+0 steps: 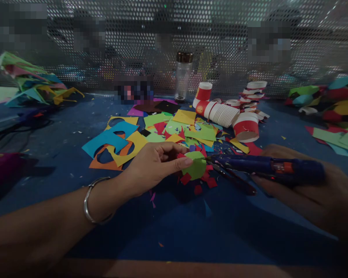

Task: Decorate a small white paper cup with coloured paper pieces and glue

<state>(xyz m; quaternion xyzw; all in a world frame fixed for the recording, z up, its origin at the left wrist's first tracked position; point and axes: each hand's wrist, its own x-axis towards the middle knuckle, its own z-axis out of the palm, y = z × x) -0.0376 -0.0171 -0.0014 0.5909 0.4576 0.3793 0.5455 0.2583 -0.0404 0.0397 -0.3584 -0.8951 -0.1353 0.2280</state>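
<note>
Between the thumb and fingers of my left hand (155,164) is a green paper circle (196,166) with small red paper squares (211,182) around its edge. My right hand (304,189) is wrapped round a dark blue glue gun (249,164), its tip pointing left at the right side of the circle. Dark-handled scissors (240,183) show just below the glue gun; whether my right hand touches them I cannot tell.
Cut sheets, among them a blue one (104,143), and scraps lie behind my hands. Red and white paper cups (246,127) and a glass bottle (183,79) stand farther back, before a perforated metal screen (127,34). A purple object (2,170) sits at left.
</note>
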